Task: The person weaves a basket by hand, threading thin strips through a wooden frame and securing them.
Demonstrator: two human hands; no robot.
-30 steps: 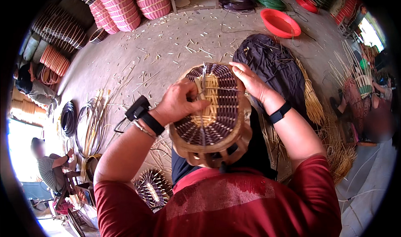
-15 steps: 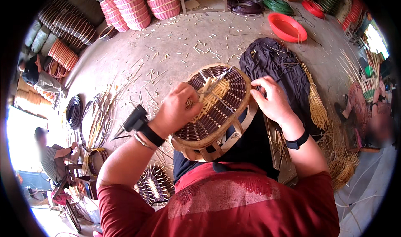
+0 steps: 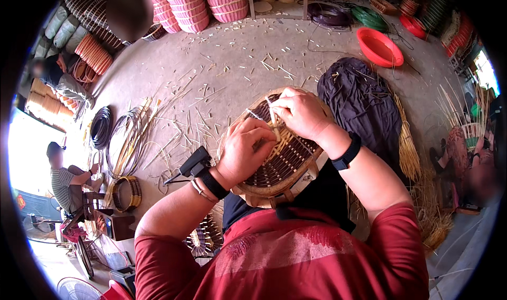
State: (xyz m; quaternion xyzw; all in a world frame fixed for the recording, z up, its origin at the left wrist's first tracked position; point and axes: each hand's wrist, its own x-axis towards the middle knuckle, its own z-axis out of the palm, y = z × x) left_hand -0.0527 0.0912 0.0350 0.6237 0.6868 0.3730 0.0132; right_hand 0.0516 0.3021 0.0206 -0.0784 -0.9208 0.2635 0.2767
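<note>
Purple-brown wicker basket (image 3: 280,165) above the lap (image 3: 323,195); right hand (image 3: 301,112) shifted from right side to pinch pale strip (image 3: 274,121) near far edge, two-handed work now; left hand (image 3: 245,148) curled alongside, hold unclear.

The right hand (image 3: 302,114) has moved inward over the woven basket (image 3: 270,169).

woven basket (image 3: 277,165) partly covered, fan (image 3: 79,289) cut off below, pink stack (image 3: 185,6) cropped

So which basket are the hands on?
The dark, pale-centred basket under the left hand and right hand; the spiky woven piece lies lower left, pink baskets stand stacked farther off.
</note>
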